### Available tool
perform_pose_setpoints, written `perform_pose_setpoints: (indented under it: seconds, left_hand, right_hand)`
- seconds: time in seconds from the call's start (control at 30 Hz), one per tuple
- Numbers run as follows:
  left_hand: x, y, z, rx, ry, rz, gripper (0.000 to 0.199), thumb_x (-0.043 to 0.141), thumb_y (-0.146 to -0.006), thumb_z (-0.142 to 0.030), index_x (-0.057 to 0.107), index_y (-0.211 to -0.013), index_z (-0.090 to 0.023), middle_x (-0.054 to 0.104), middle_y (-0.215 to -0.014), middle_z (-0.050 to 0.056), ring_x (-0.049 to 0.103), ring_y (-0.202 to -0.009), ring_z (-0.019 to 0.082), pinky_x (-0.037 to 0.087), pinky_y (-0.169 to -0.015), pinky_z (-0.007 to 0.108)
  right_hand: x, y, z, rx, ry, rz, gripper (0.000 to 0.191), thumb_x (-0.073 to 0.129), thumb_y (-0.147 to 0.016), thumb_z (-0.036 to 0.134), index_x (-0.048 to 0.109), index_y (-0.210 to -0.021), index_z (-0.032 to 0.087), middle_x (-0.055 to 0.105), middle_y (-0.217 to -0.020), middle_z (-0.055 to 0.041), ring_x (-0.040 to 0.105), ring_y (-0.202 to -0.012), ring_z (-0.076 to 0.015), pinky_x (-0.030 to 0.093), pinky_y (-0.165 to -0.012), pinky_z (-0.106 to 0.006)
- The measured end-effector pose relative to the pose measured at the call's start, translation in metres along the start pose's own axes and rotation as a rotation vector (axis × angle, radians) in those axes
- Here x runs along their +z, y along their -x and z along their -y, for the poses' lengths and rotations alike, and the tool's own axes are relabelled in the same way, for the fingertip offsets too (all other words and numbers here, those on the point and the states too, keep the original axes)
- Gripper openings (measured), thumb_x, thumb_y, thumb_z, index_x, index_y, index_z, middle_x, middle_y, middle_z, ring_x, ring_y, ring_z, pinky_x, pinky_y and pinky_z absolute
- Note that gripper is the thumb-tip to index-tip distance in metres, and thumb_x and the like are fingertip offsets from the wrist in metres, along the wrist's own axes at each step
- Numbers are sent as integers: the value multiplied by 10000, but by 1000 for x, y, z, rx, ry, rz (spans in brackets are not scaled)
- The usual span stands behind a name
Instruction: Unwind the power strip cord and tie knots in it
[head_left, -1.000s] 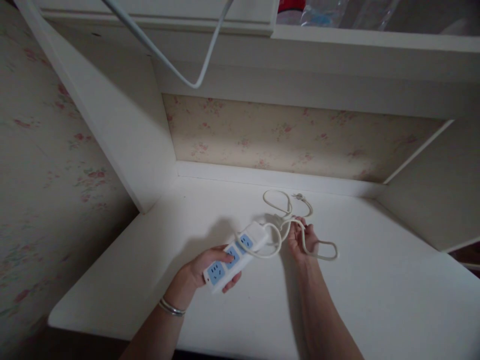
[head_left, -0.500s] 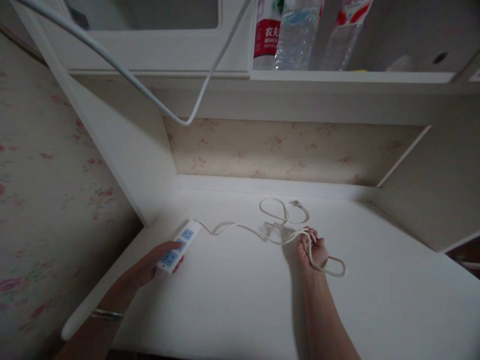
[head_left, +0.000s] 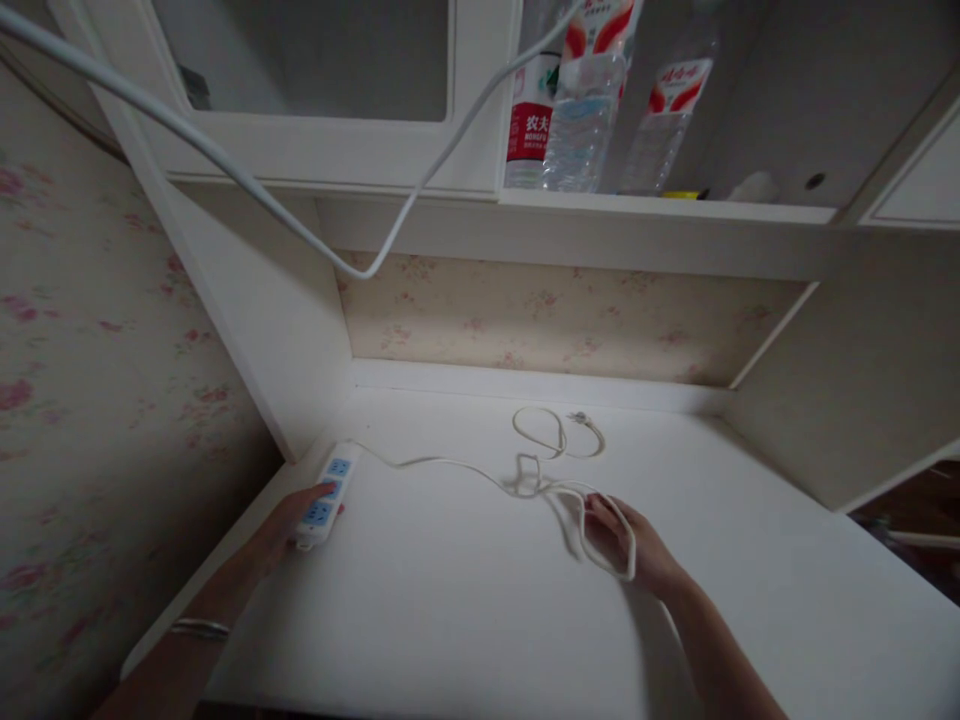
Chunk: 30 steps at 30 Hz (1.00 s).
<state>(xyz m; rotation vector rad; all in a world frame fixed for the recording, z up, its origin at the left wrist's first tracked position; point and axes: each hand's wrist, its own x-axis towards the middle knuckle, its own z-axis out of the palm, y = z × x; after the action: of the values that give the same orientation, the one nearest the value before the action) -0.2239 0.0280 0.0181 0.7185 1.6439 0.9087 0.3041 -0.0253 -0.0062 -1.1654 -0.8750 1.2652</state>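
Power strip [head_left: 327,505], white plastic with blue sockets, sits in the left hand's [head_left: 283,525] closed grip over the white tabletop [head_left: 450,600]. The right hand [head_left: 643,540] half-curls at its looped, cream-coloured cord [head_left: 441,460], grip unclear. Apparently cord handling; further movement calls for slack.

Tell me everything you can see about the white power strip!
The power strip is long, slim and white, and looks like plastic. It has three blue socket panels, and I see nothing plugged in. The left hand grips it, the thumb partly covering the middle panel. It slants, sockets up, near the left side of the white desk; I can't tell if it touches it. A thin, pale cord leaves its far end.
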Motion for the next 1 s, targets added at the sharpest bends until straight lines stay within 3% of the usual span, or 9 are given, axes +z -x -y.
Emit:
perform_pose_setpoints:
  seconds: [0.13,0.37,0.5,0.6,0.67,0.73,0.87,1.0]
  left_hand:
    - [1,-8,-8,124,-314,-73,351,700,-667,-465,648,-745,-127,659,-647,87,587,-511,193,390,-411,241]
    - [-5,-22,-13,411,-706,-162,356,627,-707,-503,660,-700,-150,610,-590,34,589,-599,219,372,-533,256]
    - [-7,-25,-12,524,-798,-266,296,587,-732,-438,653,-766,-151,649,-771,87,601,-888,296,440,-747,315]
    - [1,-23,-9,545,-863,-394,297,562,-752,-374,629,-928,-144,633,-1007,147,513,-1121,334,406,-918,363]
    - [15,-16,-9,628,-985,-455,342,525,-781,-338,594,-1057,-148,593,-1131,165,497,-1155,329,380,-975,388]
    - [36,-5,-11,793,-1037,-383,350,472,-826,-312,573,-1118,-149,583,-1163,161,509,-1146,300,357,-1017,389]
    - [98,27,-25,1101,-998,-145,363,417,-887,-296,562,-1186,-153,552,-1244,144,460,-1207,262,292,-1084,380]
    - [169,52,-34,1212,-990,168,390,426,-892,-249,526,-1266,-201,489,-1361,107,390,-1284,250,241,-1112,398]
  right_hand:
    - [-19,11,18,100,342,95,350,730,-705,447,698,-896,155,684,-820,-25,614,-740,-157,481,-721,-275]
    - [-19,-6,24,133,470,97,373,681,-693,480,675,-880,157,653,-707,-4,589,-627,-147,472,-631,-283]
    - [-22,-44,12,-3,761,-5,418,584,-752,443,634,-1036,140,649,-681,-18,582,-545,-163,485,-557,-314]
    - [-17,-74,4,-101,887,-66,445,575,-742,353,591,-1135,143,667,-993,-102,640,-724,-201,520,-678,-359]
    - [-9,-89,1,-138,948,-89,450,569,-738,284,569,-1170,157,559,-1252,-142,609,-997,-237,489,-856,-375]
    - [3,-100,-1,-146,1034,-96,461,542,-756,230,536,-1212,165,454,-1375,-152,517,-1174,-251,422,-971,-376]
    - [22,-111,-5,-87,1233,-59,405,477,-830,195,502,-1229,135,450,-1342,-223,577,-1098,-280,422,-941,-428]
    - [29,-114,-2,-45,1417,-14,337,374,-921,262,497,-1191,102,537,-1172,-250,630,-979,-299,458,-838,-455]
